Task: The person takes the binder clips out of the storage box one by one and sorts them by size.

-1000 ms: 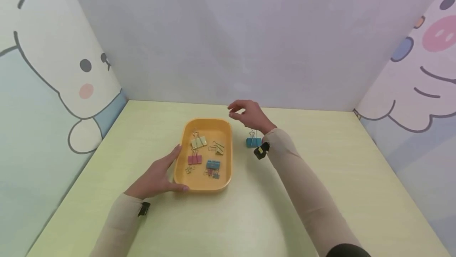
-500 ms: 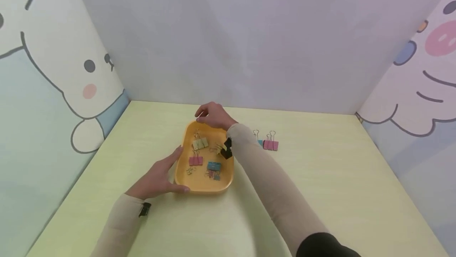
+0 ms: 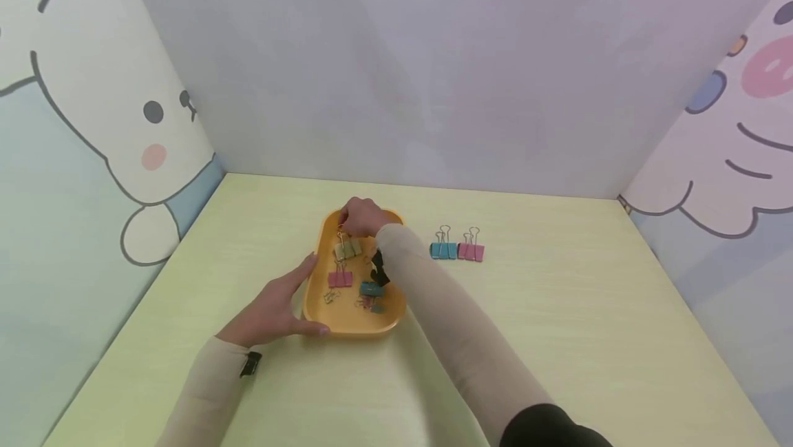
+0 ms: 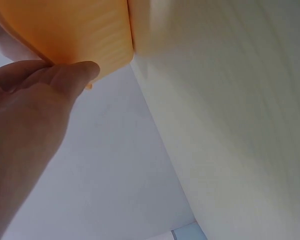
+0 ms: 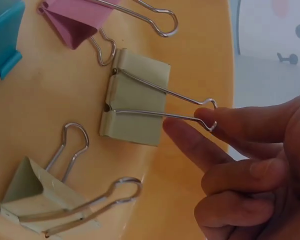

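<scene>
An orange tray (image 3: 356, 328) holds several binder clips. My left hand (image 3: 272, 309) grips its left side, thumb at the near corner; in the left wrist view the thumb and fingers pinch the tray wall. My right hand (image 3: 362, 218) reaches into the far end of the tray. In the right wrist view, its extended fingertips are at the wire handles of a pale yellow binder clip (image 5: 137, 100), with no firm pinch visible. Nearby lie another pale yellow clip (image 5: 52, 202), a pink clip (image 5: 77, 20) and a blue clip (image 5: 5, 37).
Right of the tray, a blue binder clip (image 3: 443, 251) and a pink binder clip (image 3: 471, 252) sit side by side on the pale table (image 3: 557, 309). Smaller clips (image 3: 331, 296) lie near the tray's front. Walls with cartoon prints stand around the table.
My right hand has moved left from above the table beside the blue clip, then down into the tray. The pink clip on the table has come into view. My left hand stays put.
</scene>
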`<state>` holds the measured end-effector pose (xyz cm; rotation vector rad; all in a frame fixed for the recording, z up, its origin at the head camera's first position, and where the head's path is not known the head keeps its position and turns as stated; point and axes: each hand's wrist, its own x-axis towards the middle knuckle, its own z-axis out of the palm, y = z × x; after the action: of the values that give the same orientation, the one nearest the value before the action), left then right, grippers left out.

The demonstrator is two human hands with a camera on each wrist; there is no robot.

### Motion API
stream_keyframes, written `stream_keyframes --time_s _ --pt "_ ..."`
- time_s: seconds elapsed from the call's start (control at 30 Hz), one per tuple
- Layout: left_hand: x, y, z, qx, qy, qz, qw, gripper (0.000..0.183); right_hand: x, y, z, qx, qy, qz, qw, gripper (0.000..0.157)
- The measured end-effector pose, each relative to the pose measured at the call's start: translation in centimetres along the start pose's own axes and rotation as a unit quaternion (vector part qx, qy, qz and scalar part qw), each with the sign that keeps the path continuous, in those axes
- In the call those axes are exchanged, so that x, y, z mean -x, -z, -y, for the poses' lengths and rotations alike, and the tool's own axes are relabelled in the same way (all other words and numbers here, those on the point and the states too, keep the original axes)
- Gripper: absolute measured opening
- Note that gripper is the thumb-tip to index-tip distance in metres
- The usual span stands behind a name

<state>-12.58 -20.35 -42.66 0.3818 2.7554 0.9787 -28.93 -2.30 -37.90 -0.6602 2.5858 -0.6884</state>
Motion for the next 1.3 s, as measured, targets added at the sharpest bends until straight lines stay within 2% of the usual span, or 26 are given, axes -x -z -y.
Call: stream_keyframes --time_s 0.4,0.77,1.13,1.3 --pt "-0.1 0.2 -0.2 -0.012 0.004 0.0 0.9999 0.128 0.3 0.3 -0.1 -0.021 -0.006 -0.023 1.0 0.022" --pt "0.0 0.2 -0.2 -0.014 0.016 0.006 0.9998 0.129 0.7 1.1 -0.1 -0.021 -0.013 -0.021 0.999 0.02" --pt "0.0 0.1 -0.4 -0.009 0.009 0.002 0.9999 0.131 3.1 4.4 -0.1 -0.02 0.025 -0.07 0.997 0.021" --pt "0.2 0.2 -0.4 -0.008 0.012 0.003 0.9999 0.13 4.3 5.9 -1.3 -0.042 0.041 -0.088 0.994 0.022"
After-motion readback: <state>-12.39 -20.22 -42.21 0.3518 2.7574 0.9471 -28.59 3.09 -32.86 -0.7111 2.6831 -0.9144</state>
